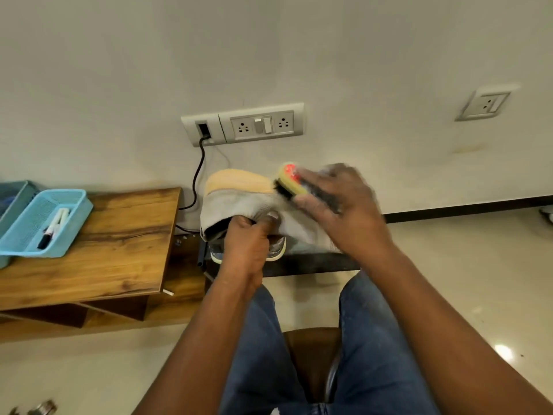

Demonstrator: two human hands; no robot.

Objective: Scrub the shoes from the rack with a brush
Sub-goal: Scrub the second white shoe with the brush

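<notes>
One shoe (236, 202), one brush (291, 182), two hands

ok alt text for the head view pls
Seen from above, a seated person's left hand grips a grey shoe, tan sole up, while the right hand holds a yellow brush at the sole. A wooden table stands left.

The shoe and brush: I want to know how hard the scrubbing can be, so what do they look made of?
The shoe looks like grey woven fabric, matte and creased, with a tan, rubbery-looking sole. The brush seems to be yellow plastic with dark bristles, though motion blur leaves that uncertain.
</notes>
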